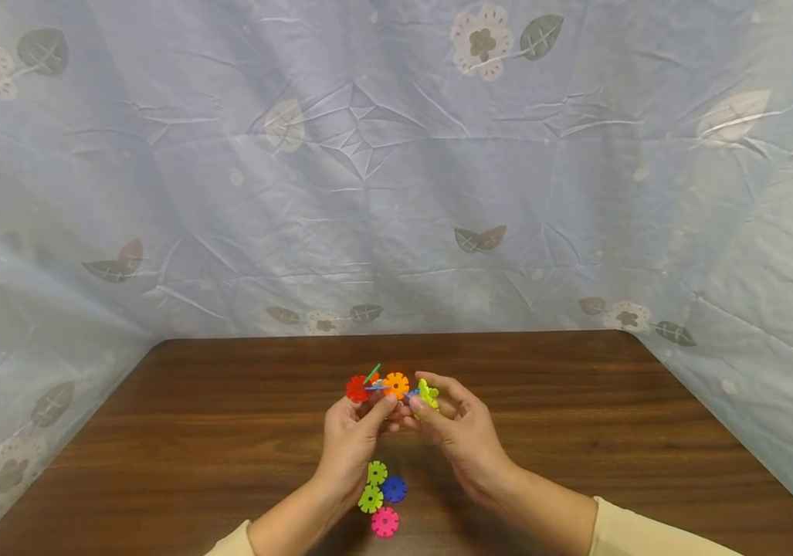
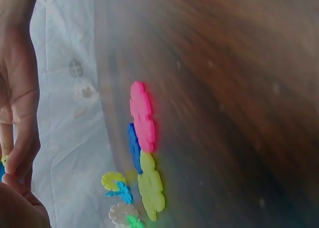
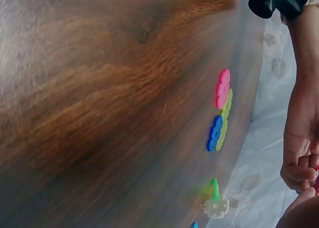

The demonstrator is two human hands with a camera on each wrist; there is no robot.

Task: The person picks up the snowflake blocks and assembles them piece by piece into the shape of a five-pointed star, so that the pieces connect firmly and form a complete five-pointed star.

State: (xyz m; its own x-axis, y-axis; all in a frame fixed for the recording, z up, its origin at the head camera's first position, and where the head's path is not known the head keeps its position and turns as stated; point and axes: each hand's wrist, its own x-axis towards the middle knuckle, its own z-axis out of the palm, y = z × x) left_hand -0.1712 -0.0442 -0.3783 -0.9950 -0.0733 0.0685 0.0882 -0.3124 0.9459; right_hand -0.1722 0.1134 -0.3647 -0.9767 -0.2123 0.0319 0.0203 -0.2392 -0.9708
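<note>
My left hand [image 1: 353, 440] and right hand [image 1: 469, 436] meet above the table, holding a cluster of joined plastic notched discs between them. My left thumb presses just below an orange disc [image 1: 396, 384]; a red disc [image 1: 357, 388] stands out past the left fingers. Edge-on at the top left is a green disc [image 1: 372, 374]. The right thumb and fingers pinch the cluster's end by a yellow-green disc [image 1: 428, 392]. In the right wrist view a whitish disc [image 3: 216, 208] shows with a green one on it. Fingers hide part of the cluster.
On the brown wooden table [image 1: 229, 417], nearer me, lie loose notched discs: an upper green one [image 1: 377, 472], a lower green one [image 1: 371, 499], a blue one [image 1: 394, 488] and a pink one [image 1: 385, 522]. A floral grey-blue cloth [image 1: 396, 201] surrounds the table's back and sides.
</note>
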